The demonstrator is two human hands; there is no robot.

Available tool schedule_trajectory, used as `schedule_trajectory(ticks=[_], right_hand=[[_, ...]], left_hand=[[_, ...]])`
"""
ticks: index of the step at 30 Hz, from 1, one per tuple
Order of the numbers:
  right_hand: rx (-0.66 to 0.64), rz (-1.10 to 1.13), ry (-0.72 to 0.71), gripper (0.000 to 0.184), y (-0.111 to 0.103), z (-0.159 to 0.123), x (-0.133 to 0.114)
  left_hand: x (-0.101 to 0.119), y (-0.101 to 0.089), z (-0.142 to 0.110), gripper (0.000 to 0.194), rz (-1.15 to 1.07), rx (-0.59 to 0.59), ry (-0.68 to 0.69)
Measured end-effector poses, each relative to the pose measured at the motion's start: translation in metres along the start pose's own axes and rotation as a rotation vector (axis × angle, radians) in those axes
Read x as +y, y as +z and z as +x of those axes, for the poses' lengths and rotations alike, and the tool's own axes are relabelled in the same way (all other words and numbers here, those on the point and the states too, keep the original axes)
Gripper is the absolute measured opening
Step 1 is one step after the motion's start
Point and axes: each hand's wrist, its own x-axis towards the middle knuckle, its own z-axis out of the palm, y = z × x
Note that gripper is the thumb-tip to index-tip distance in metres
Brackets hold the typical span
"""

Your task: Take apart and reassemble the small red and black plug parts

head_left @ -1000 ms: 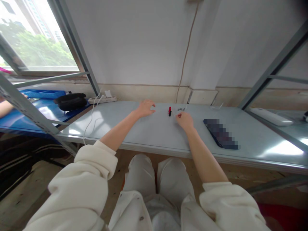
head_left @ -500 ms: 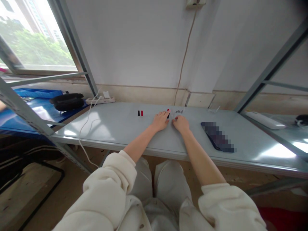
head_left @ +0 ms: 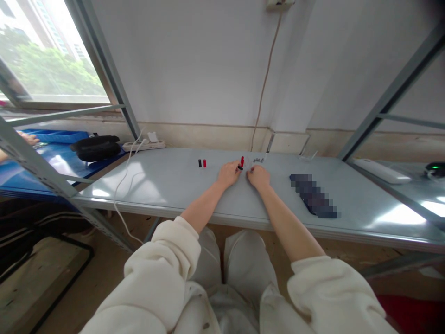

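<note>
My left hand (head_left: 229, 174) rests on the grey table with its fingers closed on a small black cylinder (head_left: 240, 168), which lies tilted at the fingertips. Just beyond it stands a small red cylinder (head_left: 242, 160). To the right, my right hand (head_left: 259, 177) has its fingers curled in a pinch close to the left one; whatever they hold is too small to make out. Several small grey pieces (head_left: 258, 160) lie behind the right hand. Farther left, another black cylinder (head_left: 200, 163) and another red cylinder (head_left: 205, 163) stand side by side.
A dark, pixelated flat object (head_left: 314, 197) lies at the right. A white power strip (head_left: 144, 145) with a cable sits at the back left. Past the metal frame are a black case (head_left: 95, 148), a blue tray (head_left: 60, 135) and another person's hand (head_left: 29, 138).
The black cylinder at my left fingertips has tipped from near upright to tilted, showing more of the red one. My right hand has shifted slightly left. Another person's hand has appeared at far left.
</note>
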Motion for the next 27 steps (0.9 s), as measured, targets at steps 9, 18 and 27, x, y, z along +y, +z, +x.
schedule_trajectory(ticks=[9, 18, 27], right_hand=[[0.003, 0.024, 0.009, 0.027, 0.002, 0.003, 0.001], [0.01, 0.036, 0.014, 0.026, 0.003, 0.004, 0.001], [-0.005, -0.037, -0.07, 0.023, -0.001, 0.003, 0.002]], left_hand=[[-0.004, 0.003, 0.002, 0.012, -0.008, -0.054, -0.07], [-0.01, 0.006, 0.003, 0.013, 0.024, -0.027, -0.152], [-0.007, -0.007, -0.003, 0.013, -0.058, 0.135, -0.103]])
